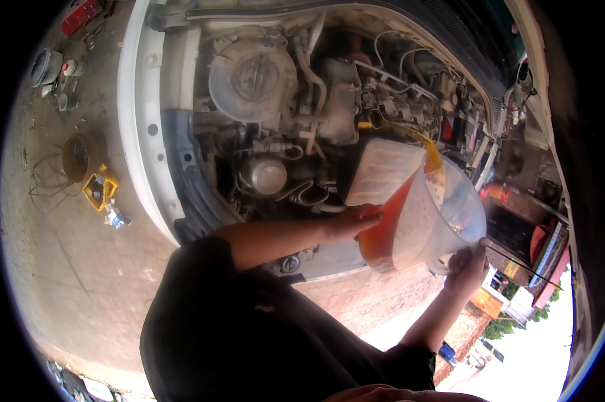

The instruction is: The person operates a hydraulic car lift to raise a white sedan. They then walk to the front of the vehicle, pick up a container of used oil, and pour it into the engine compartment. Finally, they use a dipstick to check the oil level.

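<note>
A translucent plastic jug (pixel 413 234) holding amber-orange liquid is tilted over the open engine bay (pixel 312 127). Yellow liquid (pixel 428 144) runs from its lip toward a round opening (pixel 376 119) among the engine parts, with a small yellow piece (pixel 365 125) beside it. My left hand (pixel 356 224) grips the lower left side of the jug, fingers against the orange part. My right hand (pixel 466 268) is closed on the jug's right side near the rim and handle. A pale ribbed plastic panel (pixel 376 171) lies just left of the jug, partly behind it.
The white car body edge (pixel 135 100) bounds the bay on the left. On the floor beyond stand containers (pixel 46 67), a rusty round pan (pixel 78 159), a yellow tray (pixel 100 189) and a red box (pixel 80 17). The raised hood (pixel 542 87) arches along the right.
</note>
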The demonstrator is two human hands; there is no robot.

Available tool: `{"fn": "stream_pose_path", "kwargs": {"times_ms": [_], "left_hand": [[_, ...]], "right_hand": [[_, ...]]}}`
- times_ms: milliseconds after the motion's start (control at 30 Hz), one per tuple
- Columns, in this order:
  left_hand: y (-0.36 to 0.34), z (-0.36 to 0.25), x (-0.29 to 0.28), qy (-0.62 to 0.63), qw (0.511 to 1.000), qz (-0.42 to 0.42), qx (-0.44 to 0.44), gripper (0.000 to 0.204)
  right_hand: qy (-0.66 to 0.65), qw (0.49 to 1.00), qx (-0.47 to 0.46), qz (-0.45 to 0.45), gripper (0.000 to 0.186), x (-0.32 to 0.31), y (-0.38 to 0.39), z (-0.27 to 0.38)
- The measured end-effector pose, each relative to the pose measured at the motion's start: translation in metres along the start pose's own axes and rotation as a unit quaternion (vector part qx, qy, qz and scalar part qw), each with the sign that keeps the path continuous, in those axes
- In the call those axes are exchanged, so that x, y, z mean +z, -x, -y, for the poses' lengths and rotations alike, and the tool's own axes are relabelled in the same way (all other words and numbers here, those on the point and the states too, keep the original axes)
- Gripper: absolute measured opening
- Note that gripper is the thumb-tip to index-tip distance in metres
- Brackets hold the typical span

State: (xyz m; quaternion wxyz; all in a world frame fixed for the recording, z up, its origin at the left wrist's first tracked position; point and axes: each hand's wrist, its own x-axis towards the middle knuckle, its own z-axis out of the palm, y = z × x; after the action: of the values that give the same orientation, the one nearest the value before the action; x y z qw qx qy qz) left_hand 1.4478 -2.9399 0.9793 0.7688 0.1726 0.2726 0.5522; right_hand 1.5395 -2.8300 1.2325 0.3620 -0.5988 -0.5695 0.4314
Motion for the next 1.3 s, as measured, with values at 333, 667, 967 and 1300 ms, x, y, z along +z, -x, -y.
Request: {"fn": "stream_pose_path", "kwargs": {"times_ms": [333, 667, 967, 1300], "left_hand": [[0.001, 0.0, 0.003, 0.022, 1.0, -0.003, 0.007, 0.063], [0.001, -0.002, 0.004, 0.023, 1.0, -0.003, 0.002, 0.063], [0.006, -0.011, 0.004, 0.016, 1.0, 0.008, 0.003, 0.062], [0.007, -0.01, 0.004, 0.012, 1.0, 0.015, 0.01, 0.064]], "right_hand": [[0.016, 1.0, -0.007, 0.01, 0.035, -0.003, 0.0, -0.002], [0.023, 1.0, -0.007, 0.004, 0.038, -0.003, -0.001, -0.001], [0.023, 1.0, -0.001, 0.005, 0.038, -0.003, -0.001, 0.001], [0.014, 1.0, 0.001, -0.005, 0.039, 0.002, -0.001, 0.004]]}}
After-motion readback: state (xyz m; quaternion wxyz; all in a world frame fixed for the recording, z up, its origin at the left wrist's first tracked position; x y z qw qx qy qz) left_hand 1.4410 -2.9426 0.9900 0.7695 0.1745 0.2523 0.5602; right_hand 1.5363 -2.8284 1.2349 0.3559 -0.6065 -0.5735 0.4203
